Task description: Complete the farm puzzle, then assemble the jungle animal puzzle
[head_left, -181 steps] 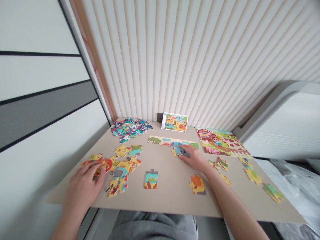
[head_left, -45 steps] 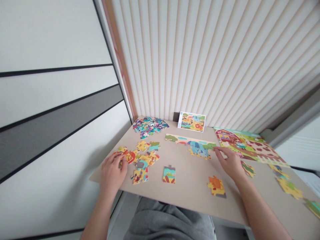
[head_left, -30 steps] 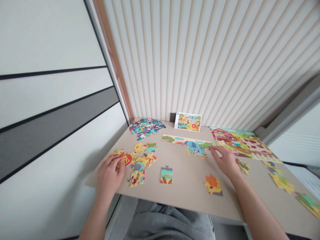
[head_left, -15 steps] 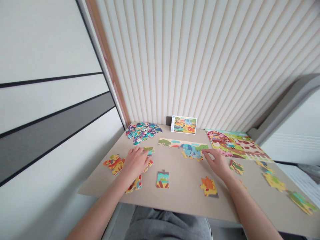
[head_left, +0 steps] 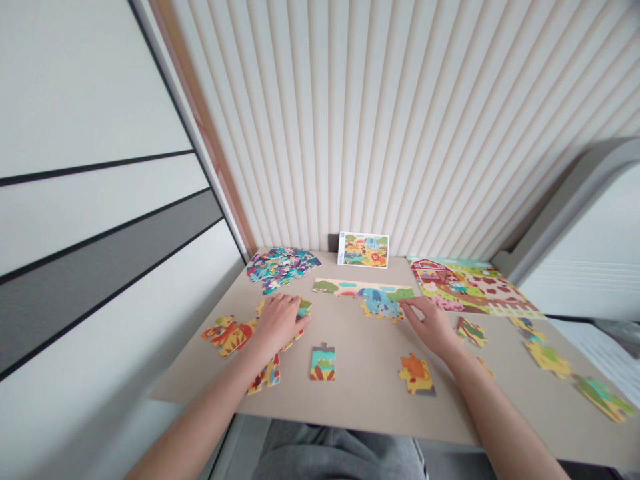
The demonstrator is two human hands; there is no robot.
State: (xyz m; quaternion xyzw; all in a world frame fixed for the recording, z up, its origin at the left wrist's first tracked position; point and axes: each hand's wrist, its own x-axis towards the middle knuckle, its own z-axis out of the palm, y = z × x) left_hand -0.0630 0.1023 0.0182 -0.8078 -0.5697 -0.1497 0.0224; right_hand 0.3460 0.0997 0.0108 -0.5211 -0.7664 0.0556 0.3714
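Observation:
My left hand [head_left: 281,321] is closed over a green and teal jigsaw piece [head_left: 305,308], whose right part shows beside the fingers. Other yellow and red pieces lie partly hidden under that hand and wrist. Further right, my right hand [head_left: 425,320] pinches at the right edge of a partly joined jigsaw puzzle [head_left: 381,301], by the blue elephants. Its top strip has trees and clouds. Between my arms lie a crocodile piece [head_left: 323,364] and an orange and yellow animal piece [head_left: 417,375], both apart from the joined part.
A picture card [head_left: 363,250] leans against the pleated wall. Purple and teal pieces [head_left: 283,268] are heaped at the back left. A farm puzzle [head_left: 475,287] lies at the back right. Loose pieces [head_left: 547,359] are spread at the right, and a tiger piece group [head_left: 229,335] at the left.
My left hand has moved slightly right with the green and teal piece. My right hand stays at the puzzle's right edge. The whole view has shifted a little.

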